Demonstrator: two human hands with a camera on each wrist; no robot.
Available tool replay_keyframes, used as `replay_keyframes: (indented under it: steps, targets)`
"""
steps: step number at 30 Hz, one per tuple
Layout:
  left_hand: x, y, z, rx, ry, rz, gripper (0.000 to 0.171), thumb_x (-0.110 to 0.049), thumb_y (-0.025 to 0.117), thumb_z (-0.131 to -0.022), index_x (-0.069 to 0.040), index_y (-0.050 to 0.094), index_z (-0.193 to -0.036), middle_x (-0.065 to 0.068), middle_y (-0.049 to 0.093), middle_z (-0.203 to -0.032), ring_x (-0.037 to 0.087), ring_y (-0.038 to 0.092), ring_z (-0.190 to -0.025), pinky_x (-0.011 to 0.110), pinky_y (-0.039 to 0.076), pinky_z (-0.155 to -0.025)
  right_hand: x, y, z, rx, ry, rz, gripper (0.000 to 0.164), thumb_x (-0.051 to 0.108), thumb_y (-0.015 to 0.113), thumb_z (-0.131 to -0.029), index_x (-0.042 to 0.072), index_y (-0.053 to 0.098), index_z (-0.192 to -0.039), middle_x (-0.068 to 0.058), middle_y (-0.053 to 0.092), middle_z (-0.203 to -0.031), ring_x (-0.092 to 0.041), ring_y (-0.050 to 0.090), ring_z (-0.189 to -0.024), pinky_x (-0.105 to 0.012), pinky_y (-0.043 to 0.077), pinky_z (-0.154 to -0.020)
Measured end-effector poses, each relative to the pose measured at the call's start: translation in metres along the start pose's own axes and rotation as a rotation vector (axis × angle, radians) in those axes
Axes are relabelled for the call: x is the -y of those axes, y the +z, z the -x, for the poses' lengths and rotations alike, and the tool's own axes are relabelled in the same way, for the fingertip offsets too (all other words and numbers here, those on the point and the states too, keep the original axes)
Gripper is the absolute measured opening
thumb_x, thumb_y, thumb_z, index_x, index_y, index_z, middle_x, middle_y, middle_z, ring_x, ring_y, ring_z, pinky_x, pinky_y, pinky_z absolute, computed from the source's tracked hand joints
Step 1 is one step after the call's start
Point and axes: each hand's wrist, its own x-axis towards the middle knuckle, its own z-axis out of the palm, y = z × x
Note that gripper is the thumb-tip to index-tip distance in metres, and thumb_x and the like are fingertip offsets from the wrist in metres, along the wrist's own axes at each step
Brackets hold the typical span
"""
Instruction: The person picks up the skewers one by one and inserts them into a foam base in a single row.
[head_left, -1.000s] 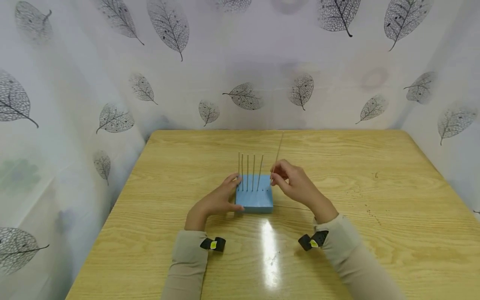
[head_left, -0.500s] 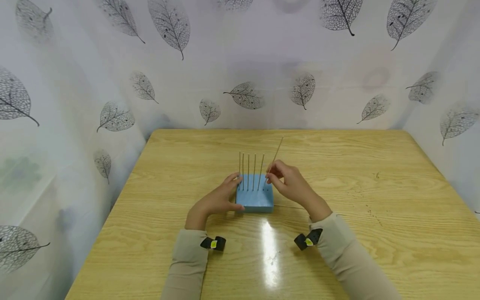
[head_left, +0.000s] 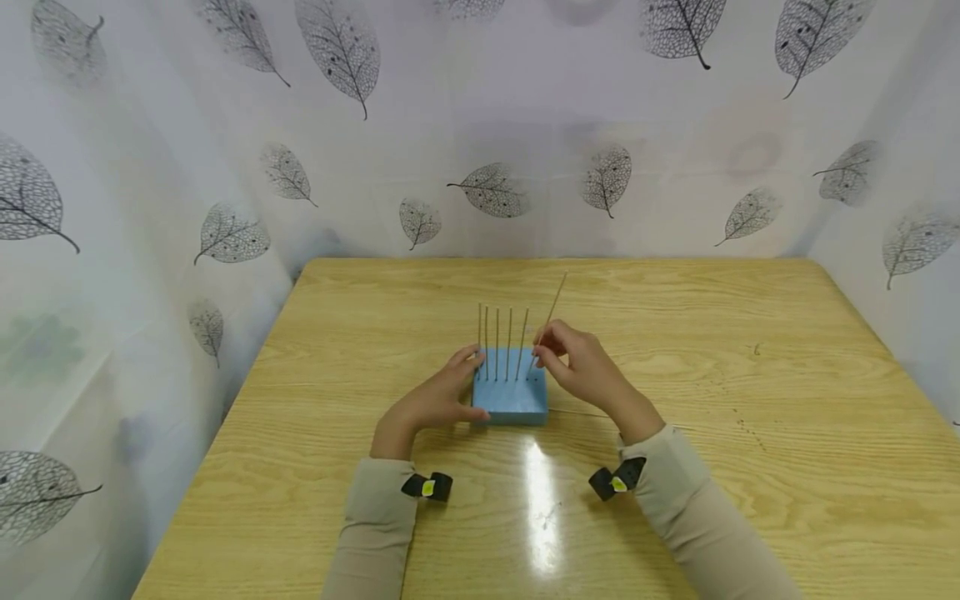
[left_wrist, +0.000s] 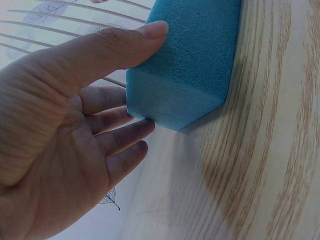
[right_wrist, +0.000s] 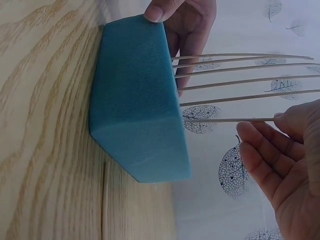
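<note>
A blue foam block (head_left: 517, 400) sits on the table, with a row of small holes in its top. Several thin wooden sticks (head_left: 497, 343) stand in its left part, some leaning slightly. My left hand (head_left: 435, 402) grips the block's left end, its thumb on the front face and fingers around the side and back. Above the right part, my right hand (head_left: 588, 367) pinches another thin wooden stick (right_wrist: 215, 120) between thumb and fingertips. That stick tilts up to the right, its lower end right at the top face near a hole.
One more thin stick (head_left: 581, 413) lies on the wooden table (head_left: 750, 350), right of the block and partly under the right forearm. A curtain with leaf prints (head_left: 525, 100) hangs behind the table. Black wrist cameras (head_left: 427, 487) are strapped to both sleeves.
The right hand has moved slightly left, bringing the pinched stick over the block and tilting it more to the right. The left hand and the block stay in place.
</note>
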Motion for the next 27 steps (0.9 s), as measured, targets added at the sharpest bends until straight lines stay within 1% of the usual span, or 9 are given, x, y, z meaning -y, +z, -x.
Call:
replay_keyframes:
  steps: [8,13,16,21,27]
  targets:
    - [-0.001,-0.001,0.000,0.007,-0.001,0.008,0.093,-0.024,0.076,-0.081,-0.004,0.019,-0.151,0.010,0.005,-0.158,0.028,0.014,-0.143,0.045,0.026,-0.111,-0.001,0.001,0.002,0.046,0.029,-0.007,0.006,-0.003,0.061,-0.089,-0.002,0.057,-0.093,-0.010,0.065,-0.079,-0.016,0.065,-0.069,-0.029,0.054,-0.065]
    - [-0.001,-0.001,0.000,0.007,0.000,0.007,0.093,-0.025,0.076,-0.081,-0.004,0.019,-0.151,0.010,0.005,-0.158,0.028,0.014,-0.143,0.045,0.026,-0.111,-0.002,0.004,0.004,0.080,0.031,-0.005,0.004,0.002,0.060,-0.091,-0.002,0.058,-0.091,-0.011,0.064,-0.082,-0.016,0.063,-0.071,-0.027,0.053,-0.065]
    - [-0.001,-0.001,0.000,0.004,0.000,0.007,0.093,-0.025,0.076,-0.081,-0.003,0.019,-0.151,0.010,0.005,-0.158,0.028,0.013,-0.143,0.046,0.026,-0.111,-0.002,0.006,0.005,0.098,0.047,0.009,0.005,0.004,0.060,-0.092,-0.001,0.059,-0.090,-0.008,0.062,-0.080,-0.013,0.059,-0.068,-0.026,0.050,-0.061]
    - [-0.001,-0.001,0.000,0.001,0.003,0.005,0.093,-0.025,0.076,-0.081,-0.002,0.019,-0.150,0.010,0.004,-0.158,0.028,0.013,-0.143,0.046,0.026,-0.111,-0.007,0.011,0.007,0.128,0.078,0.048,0.005,0.005,0.061,-0.091,0.001,0.061,-0.089,0.000,0.056,-0.074,-0.009,0.047,-0.062,-0.025,0.042,-0.054]
    - [-0.001,0.000,0.000,0.003,-0.005,0.004,0.092,-0.024,0.076,-0.081,-0.003,0.019,-0.150,0.010,0.004,-0.159,0.027,0.013,-0.143,0.045,0.025,-0.111,-0.010,0.016,0.009,0.120,0.092,0.052,0.004,0.003,0.059,-0.090,0.002,0.061,-0.087,0.001,0.055,-0.072,-0.007,0.045,-0.060,-0.024,0.041,-0.051]
